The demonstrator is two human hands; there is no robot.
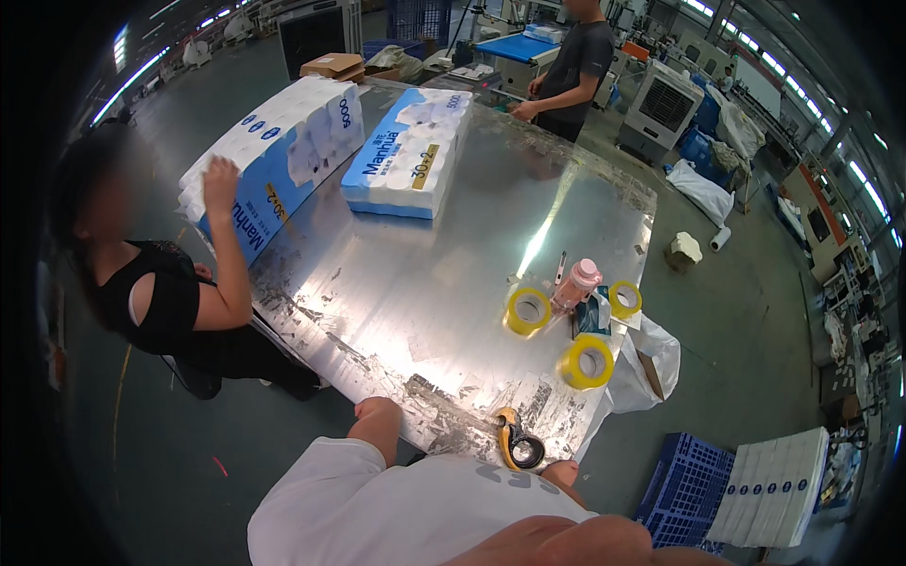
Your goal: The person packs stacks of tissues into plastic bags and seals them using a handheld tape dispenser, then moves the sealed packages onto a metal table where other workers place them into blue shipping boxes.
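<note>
My left hand point(377, 411) rests at the near edge of the metal-topped table point(444, 283), with its fingers mostly hidden. My right hand point(562, 471) is at the same edge, further right, and only a small part of it shows beyond my shirt. Beside it lies an orange and black tape dispenser point(518, 441), apart from the hand as far as I can see. Rolls of yellow tape point(585, 362) stand on the right side of the table, around a pink bottle point(578, 283) and a pen point(561, 267).
Two large blue and white packs of paper rolls point(406, 156) occupy the table's far left; a co-worker point(179, 292) touches one. Another person point(571, 71) stands at the far side. A white bag point(651, 363) hangs by the right edge, and blue crates point(687, 486) stand lower right.
</note>
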